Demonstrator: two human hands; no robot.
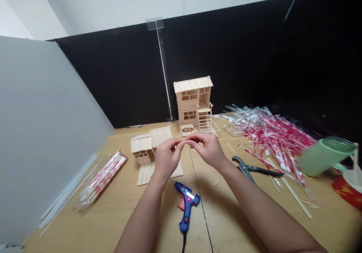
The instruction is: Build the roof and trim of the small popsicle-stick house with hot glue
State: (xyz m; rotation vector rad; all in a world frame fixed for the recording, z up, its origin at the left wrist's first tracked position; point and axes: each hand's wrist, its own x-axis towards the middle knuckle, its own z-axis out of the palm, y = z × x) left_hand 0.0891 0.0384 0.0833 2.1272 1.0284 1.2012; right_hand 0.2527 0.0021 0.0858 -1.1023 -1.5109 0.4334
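Observation:
Fingertips of my left hand (167, 157) and my right hand (208, 149) meet in a pinch above the table. Between them is something small and pale that I cannot make out. Behind and below my left hand is a low house model (141, 143) made of thin wooden sticks, partly hidden by that hand. A taller two-storey stick house (194, 104) with stairs and a railing stands just beyond my fingers. Nearer to me, between my forearms, a blue hot glue gun (186, 204) with a lit red light lies on the table.
A bag of wrapped sticks (103, 179) and long white strips (68, 194) lie at left. On the right are torn red-and-clear wrappers (274, 132), dark-handled pliers (247, 168), loose sticks (296, 198), a green cup (319, 157) and a red container (347, 189). A black panel (240, 53) closes off the back.

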